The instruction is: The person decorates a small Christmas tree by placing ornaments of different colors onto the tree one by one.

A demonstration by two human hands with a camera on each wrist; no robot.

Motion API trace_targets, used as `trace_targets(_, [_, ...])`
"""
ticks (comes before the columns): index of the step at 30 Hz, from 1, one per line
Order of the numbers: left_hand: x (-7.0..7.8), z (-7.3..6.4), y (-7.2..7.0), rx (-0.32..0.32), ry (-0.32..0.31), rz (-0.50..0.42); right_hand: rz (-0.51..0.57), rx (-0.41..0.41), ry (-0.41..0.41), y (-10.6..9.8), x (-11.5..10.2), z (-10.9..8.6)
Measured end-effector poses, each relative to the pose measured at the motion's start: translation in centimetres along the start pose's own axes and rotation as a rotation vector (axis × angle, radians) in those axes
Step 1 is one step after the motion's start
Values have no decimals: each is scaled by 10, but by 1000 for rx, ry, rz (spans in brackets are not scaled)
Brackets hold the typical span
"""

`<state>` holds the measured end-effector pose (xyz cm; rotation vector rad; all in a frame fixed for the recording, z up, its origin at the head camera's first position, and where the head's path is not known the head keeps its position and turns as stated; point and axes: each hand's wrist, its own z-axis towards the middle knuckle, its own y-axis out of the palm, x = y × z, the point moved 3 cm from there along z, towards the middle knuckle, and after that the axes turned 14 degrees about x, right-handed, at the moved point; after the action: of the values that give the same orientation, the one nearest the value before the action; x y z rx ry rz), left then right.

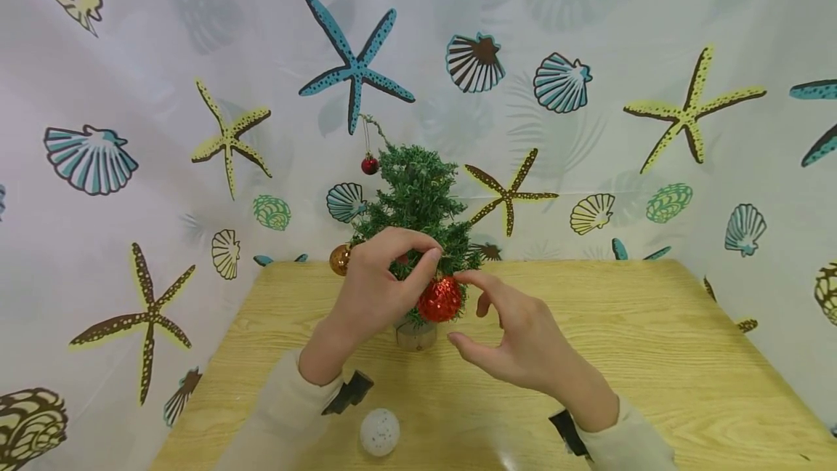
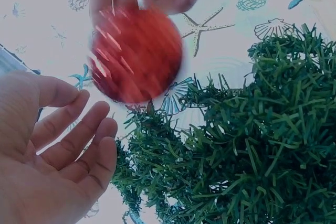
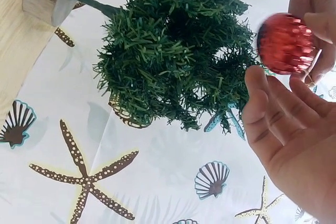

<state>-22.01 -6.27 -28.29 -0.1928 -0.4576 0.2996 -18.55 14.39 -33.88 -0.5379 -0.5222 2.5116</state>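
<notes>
A shiny red Christmas ball (image 1: pixel 440 299) hangs in front of the small artificial Christmas tree (image 1: pixel 418 187). My left hand (image 1: pixel 375 278) is raised just above the ball, thumb and forefinger pinching it by its hanging string. A thin gold string (image 3: pixel 316 59) shows beside the ball in the right wrist view. My right hand (image 1: pixel 523 333) is at the ball's right side, its fingers loosely bent and thumb apart, the forefinger tip right at the ball's upper edge. In the left wrist view the red ball (image 2: pixel 137 56) is blurred, above the green branches (image 2: pixel 236 150).
The tree's round wooden base (image 1: pixel 415 337) stands on the wood-grain table (image 1: pixel 621 325). A small red ball (image 1: pixel 369 165) hangs from the bent treetop, and a gold ball (image 1: pixel 340 259) at the left. A white ball (image 1: pixel 380 432) lies near the front. A patterned curtain (image 1: pixel 425 13) encloses the table.
</notes>
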Motion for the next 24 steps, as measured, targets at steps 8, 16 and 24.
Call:
trace_targets(8, [1,-2,1,0,10,12,34,86,-35,-3,-3,16])
trace_targets(16, [2,-4,4,-24,14,-21,78,231,-95,3,-10,36])
trace_targets(24, [2,-4,3,-15,1,-10,97,273,-67,10,-10,42])
